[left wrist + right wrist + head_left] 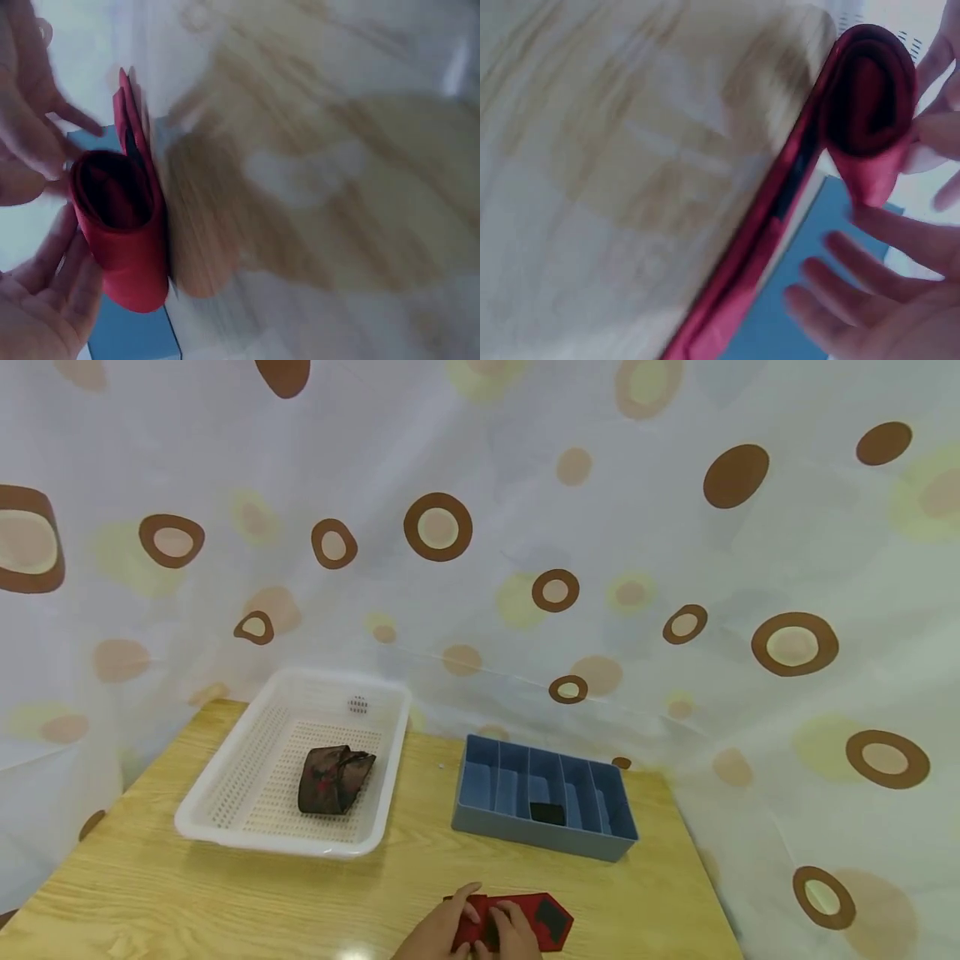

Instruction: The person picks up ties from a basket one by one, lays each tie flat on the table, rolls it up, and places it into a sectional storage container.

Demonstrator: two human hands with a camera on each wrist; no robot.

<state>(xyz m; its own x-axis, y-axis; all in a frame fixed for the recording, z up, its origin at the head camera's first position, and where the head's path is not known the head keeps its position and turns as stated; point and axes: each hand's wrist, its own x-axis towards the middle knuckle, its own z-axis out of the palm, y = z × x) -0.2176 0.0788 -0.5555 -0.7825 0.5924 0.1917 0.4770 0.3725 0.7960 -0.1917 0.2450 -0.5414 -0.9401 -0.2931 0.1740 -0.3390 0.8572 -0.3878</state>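
Observation:
A red necktie (528, 910) lies near the front of the table, its left part wound into a roll. Its pointed end, with a dark lining patch, stretches flat to the right. My left hand (438, 931) holds the roll from its left side, fingers along the red fabric (135, 262). At the roll's right side is my right hand (516, 935). In the right wrist view its fingers (877, 251) are spread and fairly straight, one fingertip right at the roll's edge (870, 187). The layered open end of the roll shows in both wrist views.
Back left, a white perforated basket (198, 814) holds a folded dark brown necktie (330, 781) with red pattern. A blue-grey compartment box (517, 831) stands behind my hands, slightly right, with a black rolled item (547, 813) in its middle compartment. A patterned curtain (495, 635) borders the table.

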